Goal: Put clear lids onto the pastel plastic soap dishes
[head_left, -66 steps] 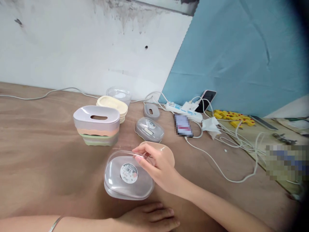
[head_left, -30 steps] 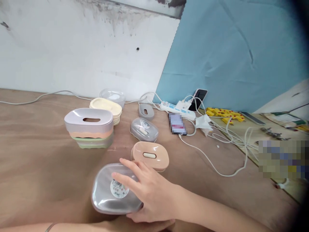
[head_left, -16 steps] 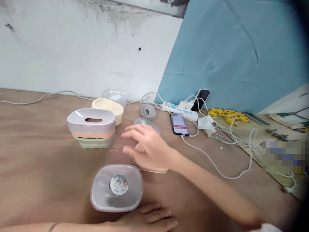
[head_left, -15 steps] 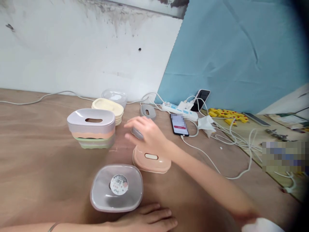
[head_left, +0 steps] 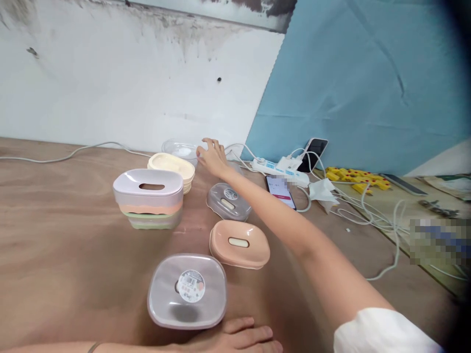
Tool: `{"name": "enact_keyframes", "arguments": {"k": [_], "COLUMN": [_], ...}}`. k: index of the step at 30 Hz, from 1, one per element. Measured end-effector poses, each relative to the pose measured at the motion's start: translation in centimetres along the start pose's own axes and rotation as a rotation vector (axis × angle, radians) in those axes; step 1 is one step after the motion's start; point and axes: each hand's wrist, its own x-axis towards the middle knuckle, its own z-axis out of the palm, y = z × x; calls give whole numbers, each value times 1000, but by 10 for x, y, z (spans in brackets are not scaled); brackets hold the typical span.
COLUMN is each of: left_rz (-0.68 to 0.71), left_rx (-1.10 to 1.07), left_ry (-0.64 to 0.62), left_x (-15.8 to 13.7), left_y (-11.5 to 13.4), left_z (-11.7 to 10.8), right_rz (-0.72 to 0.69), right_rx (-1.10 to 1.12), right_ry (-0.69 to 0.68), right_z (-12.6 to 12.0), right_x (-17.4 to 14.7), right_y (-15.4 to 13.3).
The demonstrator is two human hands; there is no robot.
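My right hand [head_left: 211,156] is stretched far across the wooden table [head_left: 55,245], fingers spread, touching the rim of a clear plastic container [head_left: 180,148] by the wall. My left hand [head_left: 241,338] lies flat on the table at the bottom edge, holding nothing. Just beyond it sits a closed clear box with a round label [head_left: 187,290]. A peach insert with a slot [head_left: 240,243] lies behind that box, then a small clear lidded box [head_left: 228,201] under my forearm. A stack of pastel boxes [head_left: 149,197] and a stack of cream trays [head_left: 172,165] stand to the left.
A white power strip [head_left: 274,166], two phones [head_left: 281,190] [head_left: 314,149], crumpled tissue [head_left: 324,190] and tangled white cables [head_left: 368,215] fill the right side. Yellow blocks [head_left: 353,176] lie further back right. A white wall and blue sheet close the far edge.
My right hand left the labelled clear box, passed over the peach insert and small clear box, and has reached the clear container at the wall. The left hand stayed flat.
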Motion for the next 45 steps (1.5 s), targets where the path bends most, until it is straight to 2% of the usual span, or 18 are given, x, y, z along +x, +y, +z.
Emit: {"name": "enact_keyframes", "arguments": {"k": [3,6,9,11,15,18,21,28,31,34,37,41,45], "left_rz": [9,25,-22,-80,-78,-27,-29,-22,-24,-30,-21,-9,-1], "left_rx": [46,73,52,21,-32,-24,12,26,19,15,13,0,-5], "left_ry": [47,108,192,238,178,146,210,241,238,219,186,164,147], "left_x": [0,3,8,9,10,10,12,14,12,10,7,4,7], "left_y": [1,-1,0,3,4,2,-1,1,1,2,2,4,4], "left_z": [2,-5,-7,-4,-4,-13,-20,-20,-18,-15,-11,-7,-15], "right_rz": [-9,36,289,466,708,889,971,1006,1069,1049,937,749,449], "right_rx": [41,298,752,1032,1292,1304,1221,1127,1119,1095,1045,902,713], "right_ry": [53,153,234,166,-102,-219,-186,-212,-186,-210,-241,-185,-170], "right_z": [-19,-45,-77,-100,-130,-132,-124,-102,-98,-97,-97,-99,-102], "right_x": [-10,-44,-102,-146,-217,-242,-245,-233,-233,-236,-238,-242,-245], "right_y": [4,9,4,-5,-21,-23,-18,-17,-20,-21,-19,-19,-24]}}
